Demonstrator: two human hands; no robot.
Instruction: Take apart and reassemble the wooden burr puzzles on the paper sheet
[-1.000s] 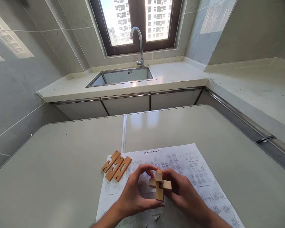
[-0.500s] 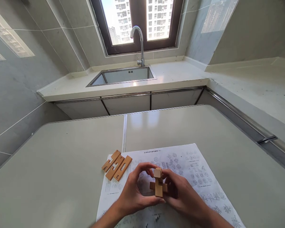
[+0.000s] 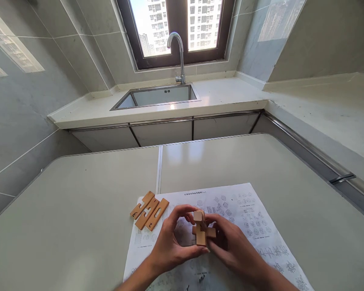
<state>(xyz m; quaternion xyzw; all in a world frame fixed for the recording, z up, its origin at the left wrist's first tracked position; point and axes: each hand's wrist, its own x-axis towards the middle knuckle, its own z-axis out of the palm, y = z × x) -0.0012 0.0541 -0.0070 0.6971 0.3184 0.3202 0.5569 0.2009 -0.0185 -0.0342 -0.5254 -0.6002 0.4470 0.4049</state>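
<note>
A small assembly of interlocking wooden puzzle pieces (image 3: 201, 237) is held above a printed sheet (image 3: 242, 202). My left hand (image 3: 172, 238) curves round it, thumb at its lower end and fingers near its top. From the other side my right hand (image 3: 230, 242) grips it, with some fingers hidden behind the wood. The pieces cross one another, one block end facing me. To the left lie three flat wooden puzzle pieces (image 3: 147, 216) with cut-outs and printed numbers, side by side, partly on the sheet.
The sheet rests on a pale table (image 3: 79, 202) with a white seam (image 3: 159, 169). Beyond the table's far edge runs a white counter (image 3: 224, 91) with a sink (image 3: 157, 97) and a tap (image 3: 181, 56) under a window. Another counter (image 3: 327, 105) extends along the right.
The wooden assembly has turned and tilted slightly in my hands, its near end shifting a little up and to the left. The flat pieces and sheet stay put.
</note>
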